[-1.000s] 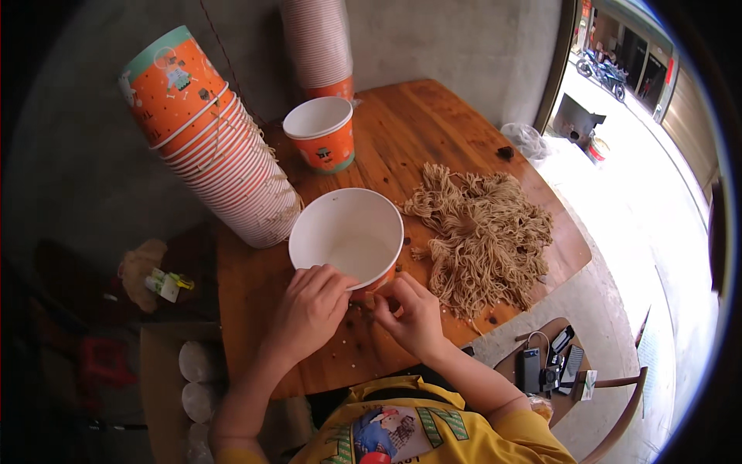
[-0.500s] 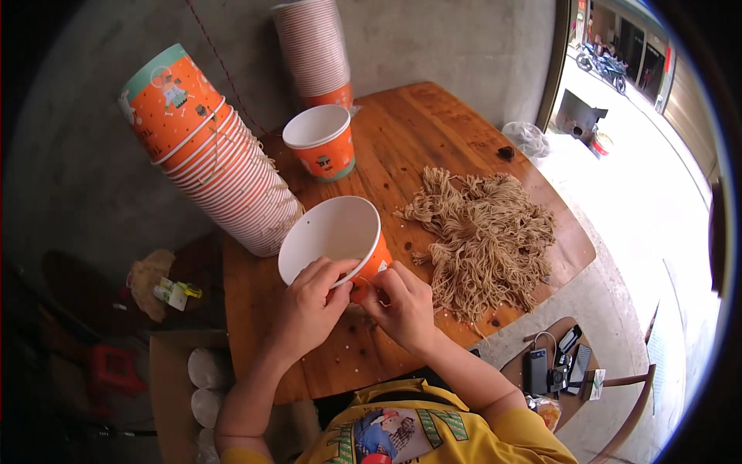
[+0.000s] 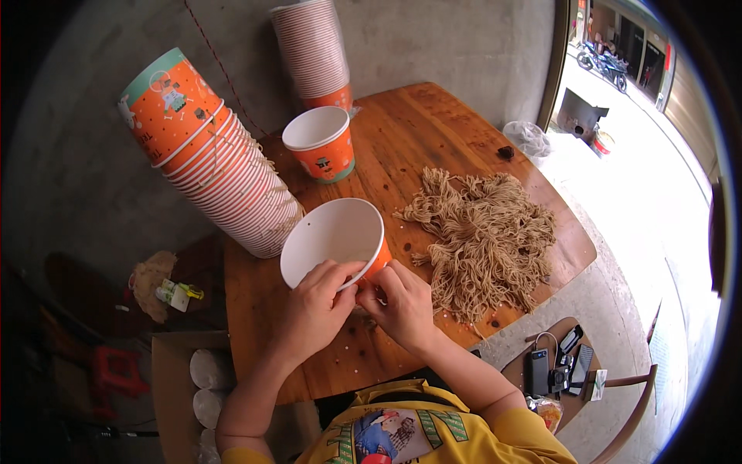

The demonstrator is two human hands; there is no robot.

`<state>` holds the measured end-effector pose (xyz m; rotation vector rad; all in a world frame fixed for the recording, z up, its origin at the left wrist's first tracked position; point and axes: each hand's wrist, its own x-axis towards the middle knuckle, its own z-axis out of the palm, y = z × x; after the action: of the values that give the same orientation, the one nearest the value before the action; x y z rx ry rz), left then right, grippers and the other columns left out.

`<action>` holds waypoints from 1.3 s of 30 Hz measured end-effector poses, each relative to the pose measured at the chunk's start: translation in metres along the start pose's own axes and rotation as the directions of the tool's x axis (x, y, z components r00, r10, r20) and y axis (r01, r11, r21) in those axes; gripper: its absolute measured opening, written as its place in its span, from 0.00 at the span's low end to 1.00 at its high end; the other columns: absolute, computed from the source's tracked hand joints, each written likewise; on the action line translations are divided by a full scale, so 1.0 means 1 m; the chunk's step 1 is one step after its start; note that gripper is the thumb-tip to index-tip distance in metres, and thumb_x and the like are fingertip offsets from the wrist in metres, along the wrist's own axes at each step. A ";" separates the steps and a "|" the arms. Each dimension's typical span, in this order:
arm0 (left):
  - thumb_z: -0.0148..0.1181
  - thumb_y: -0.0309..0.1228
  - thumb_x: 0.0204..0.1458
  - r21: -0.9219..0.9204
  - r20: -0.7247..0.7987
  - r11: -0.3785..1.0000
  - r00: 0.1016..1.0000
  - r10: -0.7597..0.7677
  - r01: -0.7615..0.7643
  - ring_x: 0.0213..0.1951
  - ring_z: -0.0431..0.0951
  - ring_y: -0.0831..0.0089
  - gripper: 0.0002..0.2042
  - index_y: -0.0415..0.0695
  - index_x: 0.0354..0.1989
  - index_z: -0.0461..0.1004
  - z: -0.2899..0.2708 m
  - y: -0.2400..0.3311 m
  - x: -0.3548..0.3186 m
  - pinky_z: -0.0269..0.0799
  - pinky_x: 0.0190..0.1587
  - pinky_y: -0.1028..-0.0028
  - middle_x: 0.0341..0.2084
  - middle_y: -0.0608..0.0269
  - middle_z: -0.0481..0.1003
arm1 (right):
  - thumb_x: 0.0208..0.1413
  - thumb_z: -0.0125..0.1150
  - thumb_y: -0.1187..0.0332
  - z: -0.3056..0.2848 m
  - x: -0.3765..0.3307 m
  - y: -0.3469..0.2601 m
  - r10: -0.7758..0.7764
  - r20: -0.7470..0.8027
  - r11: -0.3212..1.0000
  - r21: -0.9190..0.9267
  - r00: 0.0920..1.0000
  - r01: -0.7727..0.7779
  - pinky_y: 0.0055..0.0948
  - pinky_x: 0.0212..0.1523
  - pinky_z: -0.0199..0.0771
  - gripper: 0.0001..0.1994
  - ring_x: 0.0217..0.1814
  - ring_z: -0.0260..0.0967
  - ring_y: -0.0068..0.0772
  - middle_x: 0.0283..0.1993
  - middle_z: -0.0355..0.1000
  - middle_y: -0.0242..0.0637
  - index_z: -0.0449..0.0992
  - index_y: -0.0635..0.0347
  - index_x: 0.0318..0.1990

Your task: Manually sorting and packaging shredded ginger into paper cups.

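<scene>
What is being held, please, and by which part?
The left hand holds the nearest orange tub by its rim; whether the right hand holds anything cannot be told.

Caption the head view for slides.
Both hands at an orange paper tub beside a heap of tan strings on a wooden table.

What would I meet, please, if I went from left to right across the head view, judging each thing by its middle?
Leaning stack of orange tubs, nearer open orange tub, right hand, heap of tan strands, motorcycle outside.
</scene>
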<state>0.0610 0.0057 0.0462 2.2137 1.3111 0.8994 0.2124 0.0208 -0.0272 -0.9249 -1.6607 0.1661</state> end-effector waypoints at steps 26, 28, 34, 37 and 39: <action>0.46 0.29 0.64 -0.434 0.069 0.888 0.988 -0.139 0.156 0.30 0.72 0.79 0.05 0.41 0.38 0.65 0.015 -0.020 0.031 0.70 0.33 0.78 0.33 0.62 0.76 | 0.55 0.63 0.69 -0.049 -0.007 0.009 0.288 0.341 0.947 0.038 0.895 -0.319 0.29 0.25 0.70 0.06 0.22 0.70 0.31 0.24 0.70 0.37 0.73 0.61 0.35; 0.45 0.29 0.65 -0.565 0.157 0.788 0.970 -0.188 0.244 0.30 0.71 0.81 0.05 0.41 0.38 0.64 0.014 -0.016 0.033 0.69 0.32 0.80 0.31 0.63 0.75 | 0.55 0.63 0.69 -0.056 -0.003 0.009 0.255 0.421 0.940 0.104 0.871 -0.325 0.29 0.26 0.71 0.06 0.24 0.70 0.31 0.26 0.70 0.37 0.74 0.61 0.35; 0.45 0.29 0.65 -0.579 0.252 0.743 0.940 -0.229 0.336 0.28 0.68 0.84 0.05 0.42 0.39 0.66 0.020 -0.020 0.034 0.68 0.31 0.82 0.27 0.67 0.71 | 0.54 0.63 0.68 -0.070 0.012 0.010 -0.021 0.620 0.989 0.127 0.784 -0.075 0.40 0.34 0.74 0.09 0.34 0.72 0.46 0.35 0.71 0.41 0.74 0.59 0.41; 0.46 0.28 0.65 -0.566 0.272 0.750 0.936 -0.222 0.342 0.28 0.68 0.85 0.05 0.40 0.40 0.67 0.019 -0.023 0.031 0.69 0.33 0.81 0.27 0.68 0.70 | 0.54 0.62 0.68 -0.076 0.018 0.002 -0.112 0.655 0.974 0.220 0.747 -0.047 0.41 0.36 0.73 0.09 0.35 0.72 0.47 0.35 0.72 0.42 0.75 0.58 0.41; 0.46 0.28 0.65 -0.567 0.284 0.745 0.932 -0.224 0.351 0.28 0.68 0.84 0.05 0.40 0.42 0.68 0.019 -0.023 0.028 0.70 0.34 0.81 0.28 0.69 0.70 | 0.55 0.62 0.68 -0.077 0.024 -0.004 -0.104 0.683 0.962 0.253 0.723 -0.100 0.40 0.36 0.73 0.08 0.35 0.73 0.46 0.35 0.72 0.42 0.75 0.58 0.41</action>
<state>0.0704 0.0413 0.0268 1.4969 1.0341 0.8082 0.2773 0.0063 0.0179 -0.6730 -2.2529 0.8128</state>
